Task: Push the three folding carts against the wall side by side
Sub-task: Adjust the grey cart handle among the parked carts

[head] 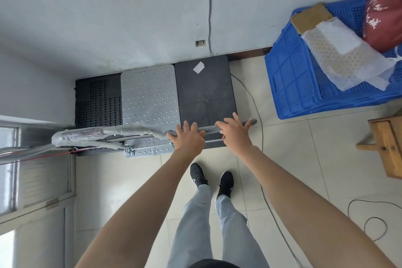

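Dimpled bare-metal cart deck [150,93] sits between matt black perforated plastic deck [97,102] and ribbed one [204,93].

Bright, even daylight, strongest from the window [8,169] on my left, which is blown out. Shadows soft and faint. Wide-angle bend stretches my forearms and curves the wall [108,17]. Slight softness overall, no strong glare.

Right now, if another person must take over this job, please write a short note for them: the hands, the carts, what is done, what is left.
Left hand and right hand: fingers spread open, on the handle bar of the right black cart.
Carts: perforated black cart, silver cart and right black cart stand side by side, far ends at the wall.
Done: all three look placed.
Left: probably only let go and check the alignment.
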